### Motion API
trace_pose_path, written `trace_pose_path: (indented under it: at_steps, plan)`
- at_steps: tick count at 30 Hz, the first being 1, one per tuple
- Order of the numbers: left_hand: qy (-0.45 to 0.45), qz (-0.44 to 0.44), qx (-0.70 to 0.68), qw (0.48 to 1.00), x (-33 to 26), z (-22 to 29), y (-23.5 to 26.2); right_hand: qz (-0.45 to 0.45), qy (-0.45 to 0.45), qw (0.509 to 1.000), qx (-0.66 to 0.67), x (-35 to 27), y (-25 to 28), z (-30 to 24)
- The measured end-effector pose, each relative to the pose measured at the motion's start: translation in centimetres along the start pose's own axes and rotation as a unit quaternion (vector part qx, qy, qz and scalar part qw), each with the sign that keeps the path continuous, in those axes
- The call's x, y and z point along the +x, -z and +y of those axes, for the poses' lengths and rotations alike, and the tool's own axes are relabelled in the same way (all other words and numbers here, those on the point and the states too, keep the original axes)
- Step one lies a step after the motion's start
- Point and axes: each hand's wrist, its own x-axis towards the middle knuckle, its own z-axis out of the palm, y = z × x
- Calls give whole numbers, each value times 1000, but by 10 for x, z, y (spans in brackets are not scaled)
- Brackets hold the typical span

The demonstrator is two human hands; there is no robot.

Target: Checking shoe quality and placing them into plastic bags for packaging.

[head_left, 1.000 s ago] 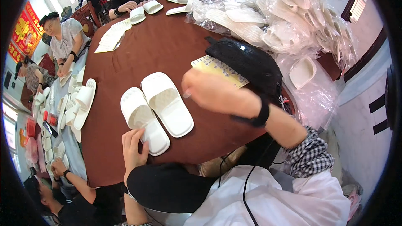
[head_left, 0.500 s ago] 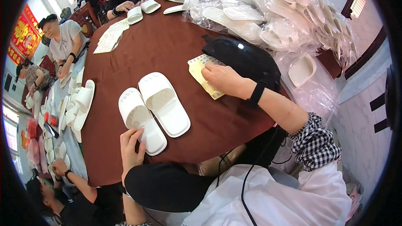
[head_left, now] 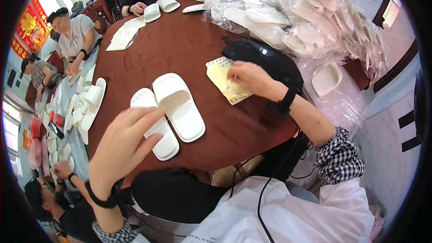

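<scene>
A pair of white slippers lies side by side on the brown cloth in front of me, the left slipper [head_left: 163, 146] and the right slipper [head_left: 185, 113] with toe ends pointing away. Raised over the left slipper is my left hand [head_left: 128, 141], open, fingers apart, partly hiding that slipper's strap. To the right, a yellow sheet of small printed stickers [head_left: 225, 85] lies flat. My right hand [head_left: 253, 78] is at the sheet's right side with its fingers curled together; whatever is between the fingertips is hidden.
A black mesh bag [head_left: 265, 60] lies beyond my right hand. Plastic-wrapped slippers [head_left: 310, 22] heap up at the far right. Another sticker sheet [head_left: 126, 33] lies far left, near a co-worker's hands [head_left: 138, 9]. More slippers [head_left: 93, 101] cover the left-hand table.
My left hand has let go of the left slipper's heel end and risen above it. My right hand has shifted slightly right over the sticker sheet. The view has tilted a little.
</scene>
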Motion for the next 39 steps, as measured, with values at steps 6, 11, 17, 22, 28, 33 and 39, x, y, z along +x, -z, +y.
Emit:
trace_pose_path:
  at_steps: [6, 11, 17, 22, 28, 33, 39]
  plan:
    - [-145, -113, 5, 983, 109, -21, -55, 106, 45, 983, -147, -4, 26, 13]
    - [-194, -106, -21, 975, 137, -47, -143, 92, 112, 955, -259, 3, 21, 7]
    - [-211, -76, 25, 974, 127, -47, -175, 60, 162, 920, -351, 16, 5, 16]
    - [-199, -60, 6, 978, 123, -49, -182, 32, 152, 902, -404, 20, 0, 18]
    - [-197, -46, 11, 979, 121, -50, -185, 35, 160, 897, -410, 23, 0, 20]
    - [-195, -43, 8, 980, 121, -50, -187, 46, 158, 912, -375, 21, -1, 24]
    - [-194, -47, 4, 980, 122, -49, -187, 35, 146, 924, -351, 22, -1, 24]
